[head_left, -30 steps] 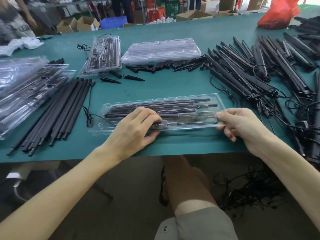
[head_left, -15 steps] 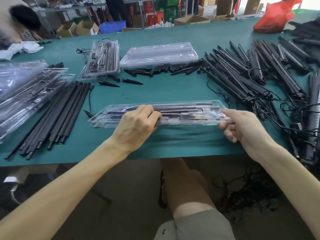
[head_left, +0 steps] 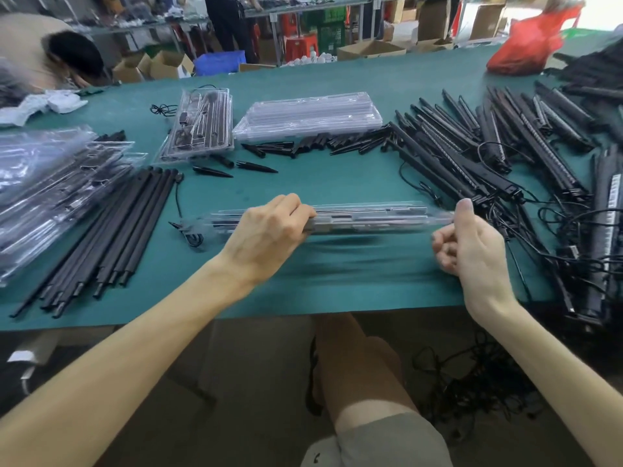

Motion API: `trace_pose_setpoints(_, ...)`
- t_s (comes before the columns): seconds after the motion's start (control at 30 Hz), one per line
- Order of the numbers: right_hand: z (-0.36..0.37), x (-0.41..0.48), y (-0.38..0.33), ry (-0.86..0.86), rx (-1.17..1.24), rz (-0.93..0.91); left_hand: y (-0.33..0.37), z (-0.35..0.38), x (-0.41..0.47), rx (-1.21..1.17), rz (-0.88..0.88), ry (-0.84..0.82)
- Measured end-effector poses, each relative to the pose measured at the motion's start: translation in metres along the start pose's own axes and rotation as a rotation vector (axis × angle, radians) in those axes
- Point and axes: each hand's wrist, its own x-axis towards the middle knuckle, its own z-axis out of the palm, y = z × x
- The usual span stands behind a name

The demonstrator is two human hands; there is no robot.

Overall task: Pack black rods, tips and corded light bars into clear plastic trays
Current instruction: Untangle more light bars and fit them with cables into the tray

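Now the left hand (head_left: 269, 230) grips the clear tray (head_left: 371, 219) near its middle, above the table (head_left: 337, 176). It lies left to right. The right hand (head_left: 472, 244) curls by its right end; hold unclear.

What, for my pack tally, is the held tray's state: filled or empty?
Filled: black parts show through the clear tray that the left hand grips.
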Motion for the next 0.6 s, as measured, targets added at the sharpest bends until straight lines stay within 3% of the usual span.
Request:
trace_pose_setpoints(0.1,0.004,-0.013,-0.017,0.191,-0.163,-0.449,-0.008,-0.006,0.016,-0.023,-0.07,-0.073)
trace_pose_setpoints(0.17,0.011,-0.016,-0.031,0.128,-0.423,-0.699,-0.013,-0.011,0.029,0.003,-0.073,-0.132)
trace_pose_setpoints(0.23,0.023,-0.014,-0.045,0.031,-0.692,-0.829,-0.013,-0.015,0.038,0.018,-0.066,-0.18)
trace_pose_setpoints(0.4,0.076,-0.001,-0.057,-0.234,-1.256,-0.887,0.0,-0.016,0.04,0.058,-0.054,-0.278)
trace_pose_setpoints(0.6,0.106,0.012,-0.057,-0.357,-1.329,-0.883,-0.001,-0.015,0.031,0.018,-0.038,-0.224)
